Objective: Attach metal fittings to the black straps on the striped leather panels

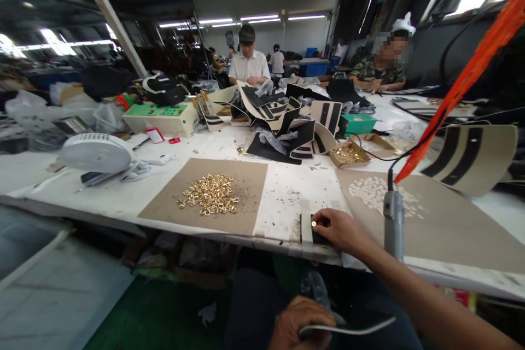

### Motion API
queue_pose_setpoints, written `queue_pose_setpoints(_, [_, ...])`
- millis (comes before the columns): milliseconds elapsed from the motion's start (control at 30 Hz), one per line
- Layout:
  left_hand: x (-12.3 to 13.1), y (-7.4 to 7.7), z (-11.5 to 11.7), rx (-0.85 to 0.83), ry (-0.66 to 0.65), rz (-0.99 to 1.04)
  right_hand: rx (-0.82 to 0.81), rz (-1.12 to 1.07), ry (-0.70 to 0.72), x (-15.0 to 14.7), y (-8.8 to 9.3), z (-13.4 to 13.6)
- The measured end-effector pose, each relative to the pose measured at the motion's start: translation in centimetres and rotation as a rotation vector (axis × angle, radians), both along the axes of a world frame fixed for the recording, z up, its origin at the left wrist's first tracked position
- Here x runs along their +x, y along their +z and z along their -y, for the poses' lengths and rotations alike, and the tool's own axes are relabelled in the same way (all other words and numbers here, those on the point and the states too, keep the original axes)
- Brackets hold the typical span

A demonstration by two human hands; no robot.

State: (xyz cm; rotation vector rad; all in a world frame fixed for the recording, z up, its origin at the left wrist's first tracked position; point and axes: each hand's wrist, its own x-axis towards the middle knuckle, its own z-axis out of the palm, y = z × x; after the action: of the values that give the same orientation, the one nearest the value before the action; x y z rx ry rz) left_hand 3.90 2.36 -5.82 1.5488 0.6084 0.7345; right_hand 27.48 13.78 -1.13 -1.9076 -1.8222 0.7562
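At the table's front edge, my right hand (338,229) has its thumb and fingers together at a small round gold piece (314,224). The piece shows at the fingertips, over a black pad (319,236) with a pale strip of tape (307,232) along its left side. Lower down, above my lap, my left hand (301,322) is closed round the end of a thin, flexible dark panel (365,321) with a light edge. The panel extends to the right of that hand. Some left fingers are hidden.
Gold metal fittings (211,194) lie heaped on a brown board (164,205) to the left. White discs (365,191) lie on another board at right, near a hanging grey electric screwdriver (394,224). Striped panels (279,115) are piled behind. Two people sit across the table.
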Motion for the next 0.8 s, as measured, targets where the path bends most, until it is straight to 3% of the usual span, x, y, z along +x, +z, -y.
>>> queue_pose_setpoints(267, [-0.1,-1.6,-0.6,0.023,-0.076,-0.057,-0.041,-0.041,0.170,1.0,0.4,-1.3])
queue_pose_setpoints(500, [0.2,0.2,0.3,-0.022,0.036,-0.027,0.014,-0.003,0.143,1.6,0.4,-0.9])
queue_pose_setpoints(800, [0.6,0.7,0.1,-0.036,0.060,-0.006,-0.028,0.004,0.159,1.9,1.5,-1.0])
